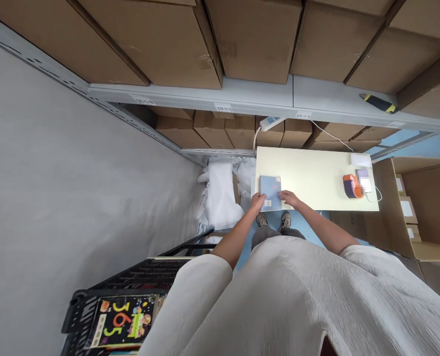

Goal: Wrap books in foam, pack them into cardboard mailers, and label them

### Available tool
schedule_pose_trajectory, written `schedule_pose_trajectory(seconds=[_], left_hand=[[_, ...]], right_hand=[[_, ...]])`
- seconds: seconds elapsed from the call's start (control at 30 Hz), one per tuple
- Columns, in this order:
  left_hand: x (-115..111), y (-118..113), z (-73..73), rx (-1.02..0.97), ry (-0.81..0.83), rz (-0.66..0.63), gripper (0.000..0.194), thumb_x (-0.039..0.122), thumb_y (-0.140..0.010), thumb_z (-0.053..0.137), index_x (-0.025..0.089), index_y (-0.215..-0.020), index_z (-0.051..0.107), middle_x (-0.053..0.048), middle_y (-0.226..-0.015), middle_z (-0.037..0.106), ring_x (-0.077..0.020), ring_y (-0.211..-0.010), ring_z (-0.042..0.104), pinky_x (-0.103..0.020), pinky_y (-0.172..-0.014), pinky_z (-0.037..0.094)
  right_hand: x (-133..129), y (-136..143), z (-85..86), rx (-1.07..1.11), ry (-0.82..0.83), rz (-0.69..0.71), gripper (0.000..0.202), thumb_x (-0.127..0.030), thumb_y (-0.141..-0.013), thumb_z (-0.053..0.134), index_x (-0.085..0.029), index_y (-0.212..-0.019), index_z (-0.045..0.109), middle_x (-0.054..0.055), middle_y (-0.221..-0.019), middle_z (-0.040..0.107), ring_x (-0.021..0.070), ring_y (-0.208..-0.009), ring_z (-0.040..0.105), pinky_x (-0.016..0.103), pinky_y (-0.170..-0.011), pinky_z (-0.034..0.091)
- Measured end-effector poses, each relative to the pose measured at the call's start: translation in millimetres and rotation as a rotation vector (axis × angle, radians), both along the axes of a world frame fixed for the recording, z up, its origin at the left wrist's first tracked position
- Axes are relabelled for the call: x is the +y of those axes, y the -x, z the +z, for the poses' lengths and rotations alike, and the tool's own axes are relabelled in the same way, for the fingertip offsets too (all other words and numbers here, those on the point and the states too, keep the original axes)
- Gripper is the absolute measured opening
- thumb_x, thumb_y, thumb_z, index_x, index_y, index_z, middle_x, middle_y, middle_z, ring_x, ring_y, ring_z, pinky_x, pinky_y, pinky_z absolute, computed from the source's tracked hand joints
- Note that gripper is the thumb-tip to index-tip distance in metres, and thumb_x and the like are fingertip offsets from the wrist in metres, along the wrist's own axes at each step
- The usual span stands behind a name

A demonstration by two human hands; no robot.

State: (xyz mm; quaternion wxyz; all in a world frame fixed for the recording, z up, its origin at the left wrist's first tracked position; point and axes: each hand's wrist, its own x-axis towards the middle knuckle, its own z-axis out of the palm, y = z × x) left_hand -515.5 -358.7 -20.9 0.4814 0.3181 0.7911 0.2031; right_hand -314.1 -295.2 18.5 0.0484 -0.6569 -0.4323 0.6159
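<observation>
A blue book (270, 192) with a small white label near its lower edge lies at the left end of the pale yellow table (309, 173). My left hand (258, 201) grips the book's lower left edge, thumb on top of the cover. At the opposite edge, my right hand (288, 198) holds the book's right side with its fingertips. Whatever the fingers do beneath the cover is hidden.
An orange and dark purple object (352, 187) sits at the table's right end. White packing material (221, 193) lies left. A black crate (130, 277) holds books. Cardboard boxes (253, 39) fill shelves ahead; a yellow-black cutter (380, 103) rests there. An open carton (427, 207) stands right.
</observation>
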Motion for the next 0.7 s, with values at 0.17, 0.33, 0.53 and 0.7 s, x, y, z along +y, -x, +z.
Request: schedule_pose_trajectory(seconds=[0.17,0.33,0.53,0.7], left_hand=[[-3,11,-11.1,0.043,0.073,0.083,0.032,0.027,-0.093,0.072,0.021,-0.124,0.071,-0.010,-0.118,0.081,-0.0273,-0.114,0.078,-0.036,-0.096,0.060],[-9,20,-9.7,0.213,0.092,-0.028,0.023,0.030,-0.094,0.073,0.024,-0.116,0.073,-0.018,-0.151,0.065,-0.0406,-0.144,0.062,-0.052,-0.117,0.051],[-7,31,-9.3,0.113,0.040,0.031,0.047,0.020,-0.097,0.068,0.023,-0.142,0.054,-0.015,-0.148,0.067,-0.0288,-0.137,0.068,-0.039,-0.116,0.051],[-1,28,-7.3,0.000,-0.038,0.029,0.042,0.016,-0.097,0.065,0.024,-0.137,0.052,-0.012,-0.141,0.072,-0.0227,-0.129,0.072,-0.034,-0.110,0.053]], right_hand=[[-6,8,-5.9,-0.032,-0.090,0.047,0.022,-0.036,-0.087,0.079,-0.025,-0.105,0.081,0.012,-0.131,0.079,0.0327,-0.121,0.072,0.041,-0.092,0.062],[-10,13,-11.7,-0.053,-0.180,0.064,0.019,-0.032,-0.085,0.080,-0.024,-0.103,0.081,0.015,-0.131,0.078,0.0364,-0.125,0.071,0.048,-0.102,0.062],[-13,16,-15.8,-0.127,-0.220,0.072,0.020,-0.028,-0.087,0.074,-0.023,-0.106,0.077,0.013,-0.131,0.077,0.0312,-0.129,0.070,0.044,-0.110,0.057],[-15,19,-21.0,-0.171,-0.211,0.048,0.025,-0.031,-0.089,0.069,-0.024,-0.113,0.072,0.012,-0.137,0.073,0.0280,-0.128,0.069,0.040,-0.107,0.057]])
